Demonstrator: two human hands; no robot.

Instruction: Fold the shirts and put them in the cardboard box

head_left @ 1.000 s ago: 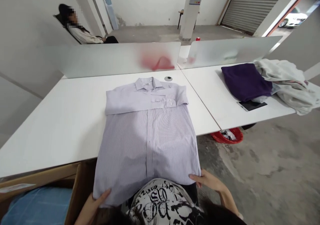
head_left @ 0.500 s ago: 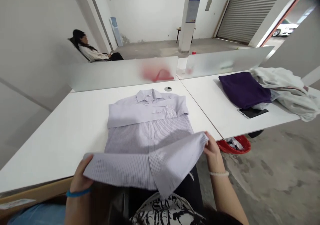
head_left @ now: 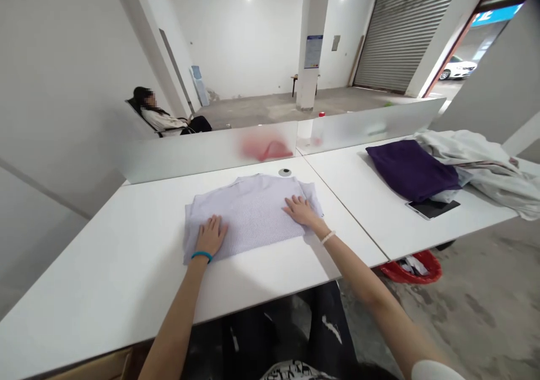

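A light purple, finely striped shirt [head_left: 257, 214] lies folded in half across the white table [head_left: 126, 239], its lower part turned up over the collar and sleeves, which are mostly hidden. My left hand [head_left: 211, 235], with a blue band at the wrist, rests flat on the left side of the cloth, fingers spread. On the right side, my right hand [head_left: 301, 210] lies flat too, its fingers stretched out and pointing left. A pale beaded bracelet circles that wrist. Neither hand grips the fabric.
To the right lie a folded purple cloth [head_left: 413, 169], a dark-screened tablet [head_left: 432, 207] and a heap of white garments [head_left: 472, 152]. A frosted divider [head_left: 202, 150] runs along the back edge. Below the table stands a red-lined bin [head_left: 415, 268]. A person [head_left: 158, 116] sits beyond the divider.
The shirt's lower edge, held up in both hands before, has been folded away from me over the upper part. Both hands have let go and now press flat on it.
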